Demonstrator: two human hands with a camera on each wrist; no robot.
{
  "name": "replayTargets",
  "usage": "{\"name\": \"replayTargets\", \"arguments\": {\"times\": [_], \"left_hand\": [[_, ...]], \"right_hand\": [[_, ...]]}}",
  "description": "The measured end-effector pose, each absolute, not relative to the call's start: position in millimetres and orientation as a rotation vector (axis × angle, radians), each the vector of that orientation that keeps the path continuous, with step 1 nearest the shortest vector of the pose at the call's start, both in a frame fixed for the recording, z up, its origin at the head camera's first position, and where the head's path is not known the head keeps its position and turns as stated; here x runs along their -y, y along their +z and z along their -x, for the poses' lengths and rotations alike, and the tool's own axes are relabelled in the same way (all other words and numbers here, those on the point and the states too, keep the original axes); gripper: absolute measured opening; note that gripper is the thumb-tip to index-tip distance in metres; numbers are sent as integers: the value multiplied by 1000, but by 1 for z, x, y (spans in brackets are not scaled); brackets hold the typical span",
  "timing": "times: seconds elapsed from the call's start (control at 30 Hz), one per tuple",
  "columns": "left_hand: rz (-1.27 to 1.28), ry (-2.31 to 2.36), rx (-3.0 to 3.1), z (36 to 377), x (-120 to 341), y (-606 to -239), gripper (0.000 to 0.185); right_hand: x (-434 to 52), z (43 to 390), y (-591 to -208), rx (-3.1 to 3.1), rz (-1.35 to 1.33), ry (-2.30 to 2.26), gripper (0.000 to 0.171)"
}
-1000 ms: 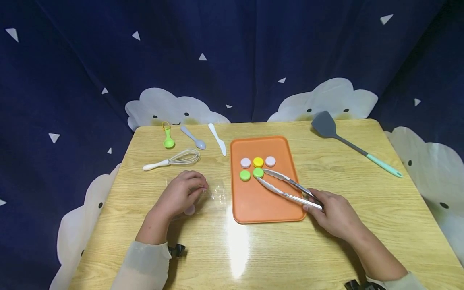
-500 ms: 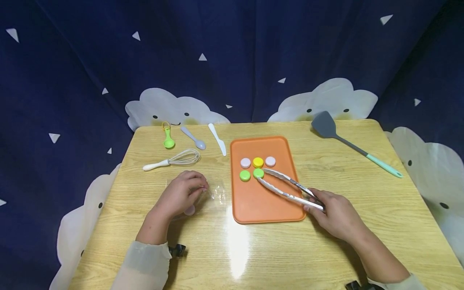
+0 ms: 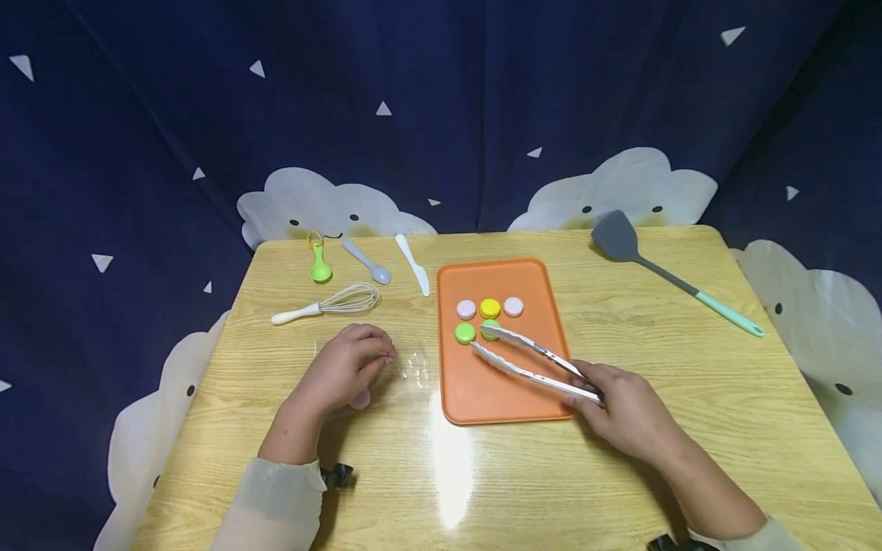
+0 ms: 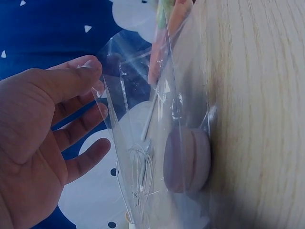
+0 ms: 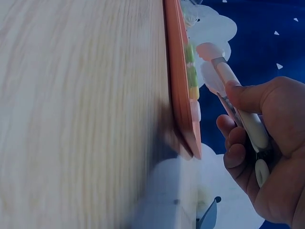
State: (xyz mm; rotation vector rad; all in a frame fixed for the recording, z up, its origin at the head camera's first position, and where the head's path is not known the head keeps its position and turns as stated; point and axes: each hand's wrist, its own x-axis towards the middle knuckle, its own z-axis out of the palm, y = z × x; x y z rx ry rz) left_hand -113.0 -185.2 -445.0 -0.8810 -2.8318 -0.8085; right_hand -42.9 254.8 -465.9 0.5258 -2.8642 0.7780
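Observation:
My left hand (image 3: 347, 363) pinches the upper edge of a clear plastic bag (image 4: 126, 78) between thumb and fingers. Inside the bag, low down near the table, is a lilac macaron (image 4: 188, 160). My right hand (image 3: 627, 409) grips metal tongs (image 3: 534, 375), their arms spread and nothing held between the tips. In the head view the tongs' tips overlap one green macaron (image 3: 490, 335) and come close to another green macaron (image 3: 465, 334). Behind these, on the orange tray (image 3: 496, 398), lie a yellow macaron (image 3: 490, 308), a left lilac macaron (image 3: 465, 309) and a right lilac macaron (image 3: 513, 307).
A white whisk (image 3: 327, 305) lies beyond my left hand. Farther back are a green measuring spoon (image 3: 320, 269), a grey spoon (image 3: 368, 263) and a white knife (image 3: 413, 265). On the right, a dark spatula (image 3: 664, 272) with a mint handle lies slantwise.
My right hand has moved slightly left with the tongs, so their tips shift from the right green macaron towards the left one. The left hand and bag stay in place.

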Motion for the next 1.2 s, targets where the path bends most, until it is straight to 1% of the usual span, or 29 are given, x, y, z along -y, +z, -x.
{"name": "replayTargets", "arguments": {"times": [0.23,0.47,0.7,0.93,1.2], "left_hand": [[888,-809,2823,114,185,-446,11],[883,-821,2830,114,186,-447,7],[883,-818,2833,113,185,-446,9],[884,-827,2832,113,185,-446,7],[890,-824,2816,113,185,-445,11]], "right_hand": [[-242,46,-464,2884,-558,799,52],[-229,48,-464,2873,-616,787,54],[-216,51,-464,2879,-669,803,55],[-202,53,-465,2869,-737,834,54],[-187,59,-465,2866,-801,809,48]]}}
